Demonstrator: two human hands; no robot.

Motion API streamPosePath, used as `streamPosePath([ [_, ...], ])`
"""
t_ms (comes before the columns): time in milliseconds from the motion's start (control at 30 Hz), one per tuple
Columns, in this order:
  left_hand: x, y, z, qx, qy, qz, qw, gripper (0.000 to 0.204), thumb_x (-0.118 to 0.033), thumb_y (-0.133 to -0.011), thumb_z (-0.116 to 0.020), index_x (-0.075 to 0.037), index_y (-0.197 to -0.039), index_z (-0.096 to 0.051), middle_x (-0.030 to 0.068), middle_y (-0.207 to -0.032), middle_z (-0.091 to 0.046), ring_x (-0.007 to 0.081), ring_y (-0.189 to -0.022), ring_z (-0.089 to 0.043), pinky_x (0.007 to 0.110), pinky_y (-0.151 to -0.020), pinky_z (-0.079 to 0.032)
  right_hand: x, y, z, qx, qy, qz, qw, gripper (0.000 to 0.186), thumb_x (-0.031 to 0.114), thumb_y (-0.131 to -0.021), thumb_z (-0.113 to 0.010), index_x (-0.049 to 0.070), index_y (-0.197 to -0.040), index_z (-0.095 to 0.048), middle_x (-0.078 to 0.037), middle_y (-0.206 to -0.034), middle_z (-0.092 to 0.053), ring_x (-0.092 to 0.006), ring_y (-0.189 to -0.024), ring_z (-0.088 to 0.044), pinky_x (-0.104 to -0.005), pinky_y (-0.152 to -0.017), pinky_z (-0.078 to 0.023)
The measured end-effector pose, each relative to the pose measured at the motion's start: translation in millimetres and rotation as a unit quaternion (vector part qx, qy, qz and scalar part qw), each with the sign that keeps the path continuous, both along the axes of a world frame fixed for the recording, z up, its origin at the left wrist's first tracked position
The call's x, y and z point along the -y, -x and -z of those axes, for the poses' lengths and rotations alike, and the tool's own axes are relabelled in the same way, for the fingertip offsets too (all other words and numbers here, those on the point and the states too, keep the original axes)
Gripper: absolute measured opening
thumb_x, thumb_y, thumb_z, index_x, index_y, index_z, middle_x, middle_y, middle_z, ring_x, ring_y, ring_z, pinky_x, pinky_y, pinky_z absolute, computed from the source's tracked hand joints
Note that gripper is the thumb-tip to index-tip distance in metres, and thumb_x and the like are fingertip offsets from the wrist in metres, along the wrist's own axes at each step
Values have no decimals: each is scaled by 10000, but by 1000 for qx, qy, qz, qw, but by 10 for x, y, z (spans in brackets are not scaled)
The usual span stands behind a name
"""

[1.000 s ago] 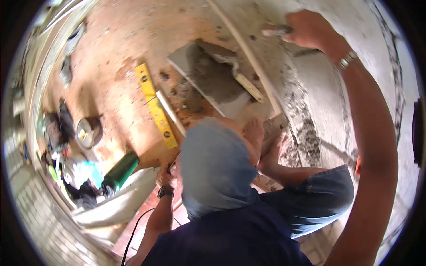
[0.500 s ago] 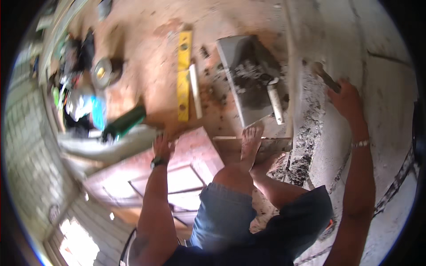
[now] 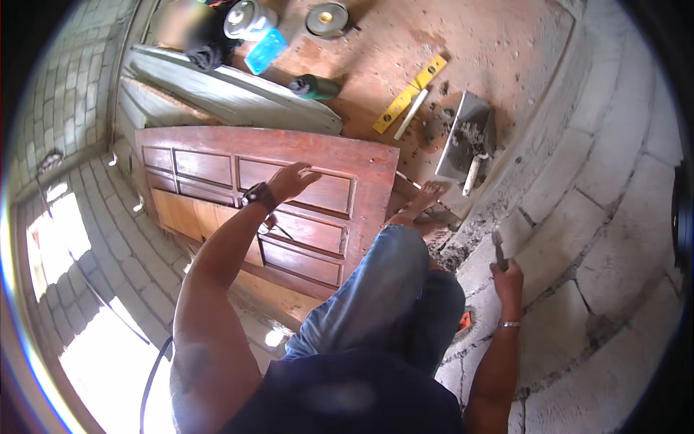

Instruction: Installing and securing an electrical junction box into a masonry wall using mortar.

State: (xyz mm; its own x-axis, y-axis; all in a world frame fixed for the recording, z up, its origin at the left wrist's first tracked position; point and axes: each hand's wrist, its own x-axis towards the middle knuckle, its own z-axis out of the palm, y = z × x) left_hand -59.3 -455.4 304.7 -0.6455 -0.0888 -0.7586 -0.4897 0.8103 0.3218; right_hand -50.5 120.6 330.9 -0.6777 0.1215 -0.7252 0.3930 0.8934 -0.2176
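My left hand point(image 3: 290, 182) is stretched out over the panels of a reddish-brown wooden door point(image 3: 289, 141), its fingers apart and nothing in them. Whether it touches the wood I cannot tell. On the right, my right hand point(image 3: 508, 278) is closed round a small, narrow hand tool point(image 3: 499, 249), its tip pointing away from me beside the block wall point(image 3: 607, 246). The tool's exact kind is unclear. Past my bare foot lies a grey pan point(image 3: 454, 148) bearing dark, crumbly mortar point(image 3: 473, 134). A white handle point(image 3: 471, 176) rests at its near edge.
Beyond the door, a yellow spirit level point(image 3: 394, 112) and a white stick point(image 3: 410, 116) lie on the dusty floor. A green bottle point(image 3: 318, 87), a round disc point(image 3: 327, 19) and a blue container point(image 3: 266, 50) are farther left. Rough mortar runs along the wall's foot.
The view has swung, bringing more of the door into sight. My left hand has come from the door's far edge to over its panels. My right hand, still holding the tool, has drawn nearer to me.
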Motion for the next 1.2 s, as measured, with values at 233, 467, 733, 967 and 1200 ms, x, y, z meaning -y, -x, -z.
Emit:
streamPosePath([
  [233, 597, -1585, -1069, -50, 1, -171, 984, 364, -360, -867, -550, -23, -815, -679, 165, -782, -669, 291, -759, -644, 404, -685, -492, -61, -206, -981, 45, -15, -51, 998, 361, 310, -747, -684, -40, -808, -620, -243, -795, -635, -397, -777, -626, -451, -729, -477],
  [467, -123, -2752, -1433, 71, 37, -233, 969, 480, -477, -840, -566, -22, -951, -671, 217, -978, -659, 387, -960, -605, 451, -862, -461, -190, -180, -1460, 35, -39, -59, 997, 390, 345, -763, -667, -42, -769, -619, -230, -721, -625, -393, -735, -626, -441, -686, -478],
  [733, -443, -2048, -1131, 3, -6, -306, 952, 590, -516, -818, -611, 18, -1067, -639, 220, -1076, -645, 366, -1034, -602, 429, -909, -455, -261, 2, -1615, 112, -50, -27, 992, 416, 359, -762, -671, -55, -765, -633, -242, -770, -638, -373, -773, -642, -429, -720, -483],
  [967, -934, -437, -264, -43, 38, -254, 966, 902, -595, -655, -741, 14, -1269, -485, 241, -1306, -482, 363, -1237, -443, 424, -1032, -377, 33, 322, -849, 47, -65, 51, 996, 384, 344, -780, -679, -28, -749, -591, -189, -678, -622, -323, -625, -621, -414, -619, -487],
  [1200, -1383, 1141, 1792, -142, 114, -57, 982, 1085, -639, -609, -749, 48, -1350, -354, 261, -1347, -421, 396, -1261, -399, 458, -1055, -335, 729, 767, 256, 42, 204, 366, 907, 222, 252, -886, -629, 78, -837, -501, 27, -559, -480, -42, -409, -419, -205, -346, -324],
])
